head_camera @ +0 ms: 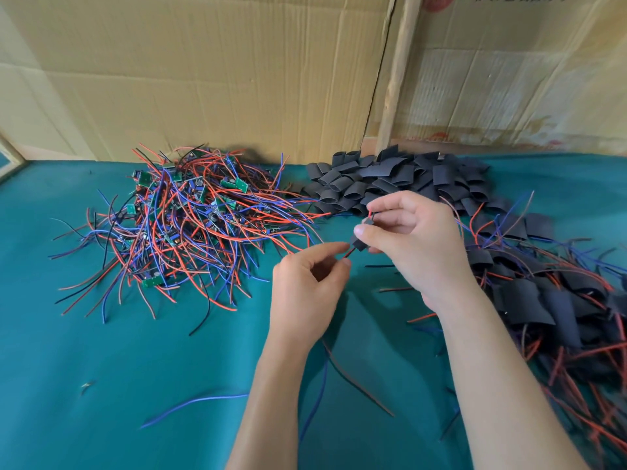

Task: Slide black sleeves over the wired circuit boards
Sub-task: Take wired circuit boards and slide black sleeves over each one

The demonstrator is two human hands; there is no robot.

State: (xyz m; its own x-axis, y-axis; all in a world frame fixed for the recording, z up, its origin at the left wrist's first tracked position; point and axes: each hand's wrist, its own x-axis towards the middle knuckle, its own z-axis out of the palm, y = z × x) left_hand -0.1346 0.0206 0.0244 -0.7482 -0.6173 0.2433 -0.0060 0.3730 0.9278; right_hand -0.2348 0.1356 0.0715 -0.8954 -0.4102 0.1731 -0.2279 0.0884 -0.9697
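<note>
Both hands' fingers pinch one black sleeve (357,244): right (405,232) apparently above, left (310,283) below.

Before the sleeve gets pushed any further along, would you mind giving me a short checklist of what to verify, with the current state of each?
1. Right hand grips the black sleeve: ok, thumb and fingers pinch it.
2. Left hand holds the wires leaving the sleeve's lower end: ok, red wire pinched at the fingertips.
3. Wires pass right through: ok, a red wire also shows above the sleeve.
4. Circuit board fully covered: cannot tell, the fingers hide the sleeve's middle.
5. Spare sleeves within reach: ok, the sleeve pile lies just behind the hands.
6. Trailing wires free of the unsleeved board pile: cannot tell, they run under the forearms.
</note>
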